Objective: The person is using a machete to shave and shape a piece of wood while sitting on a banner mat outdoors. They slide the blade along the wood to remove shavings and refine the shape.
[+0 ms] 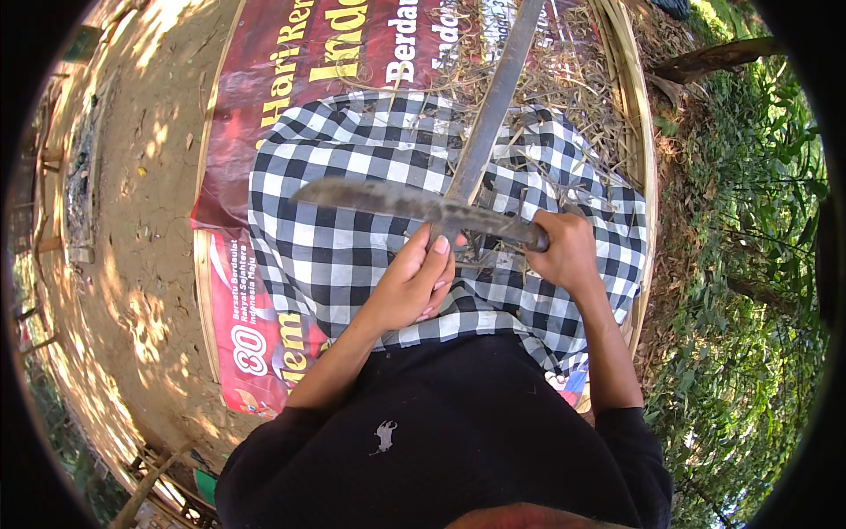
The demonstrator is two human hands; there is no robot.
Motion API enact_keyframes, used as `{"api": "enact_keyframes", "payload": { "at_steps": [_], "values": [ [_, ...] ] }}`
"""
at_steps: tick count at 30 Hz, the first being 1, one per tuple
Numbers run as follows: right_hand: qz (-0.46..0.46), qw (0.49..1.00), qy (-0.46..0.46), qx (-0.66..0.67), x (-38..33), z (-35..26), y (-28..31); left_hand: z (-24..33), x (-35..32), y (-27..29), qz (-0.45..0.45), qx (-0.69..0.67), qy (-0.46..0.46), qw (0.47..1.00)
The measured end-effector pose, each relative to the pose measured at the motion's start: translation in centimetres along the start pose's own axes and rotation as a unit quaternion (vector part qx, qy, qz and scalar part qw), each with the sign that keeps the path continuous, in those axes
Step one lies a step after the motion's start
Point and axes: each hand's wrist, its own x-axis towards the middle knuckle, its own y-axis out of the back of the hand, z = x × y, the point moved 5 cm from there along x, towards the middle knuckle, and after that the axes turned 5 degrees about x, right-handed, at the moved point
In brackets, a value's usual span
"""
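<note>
My right hand is closed round the handle of a machete. Its dark, worn blade points left and lies across a long bamboo strip. The strip is greyish brown with a paler edge, and slants from the top of the view down toward my lap. My left hand grips its near end, just below the blade. Whether the edge touches the strip I cannot tell. Beneath both hands a black and white checked cloth covers my lap, with a few shavings on it.
A red printed banner lies under the cloth on a bamboo platform. Thin shavings are scattered over its far right. Bare earth lies to the left. Green plants and a branch stand at the right.
</note>
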Motion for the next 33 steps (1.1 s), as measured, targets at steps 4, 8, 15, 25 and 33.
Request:
{"api": "enact_keyframes", "payload": {
  "at_steps": [4, 8, 15, 25, 33],
  "values": [
    [-0.047, 0.997, 0.042, -0.039, 0.0, -0.4, -1.8, -0.3, 0.2, 0.5, 0.008, 0.081, -0.004, 0.997],
    [-0.070, 0.997, 0.027, -0.006, -0.1, -0.1, -2.7, -0.5, 0.2, 0.5, 0.018, 0.131, -0.029, 0.991],
    [-0.037, 0.997, 0.073, -0.015, 0.5, 2.1, -2.6, -0.7, 0.5, 0.3, 0.034, 0.207, -0.117, 0.971],
    [0.204, 0.929, -0.298, -0.082, 2.3, 17.2, 4.7, -0.8, -0.9, 0.4, 0.053, 0.118, -0.049, 0.990],
    [0.031, 0.991, -0.121, 0.043, 1.4, 3.8, 0.6, 0.2, 1.4, 0.3, 0.028, 0.039, -0.001, 0.999]
  ]
}}
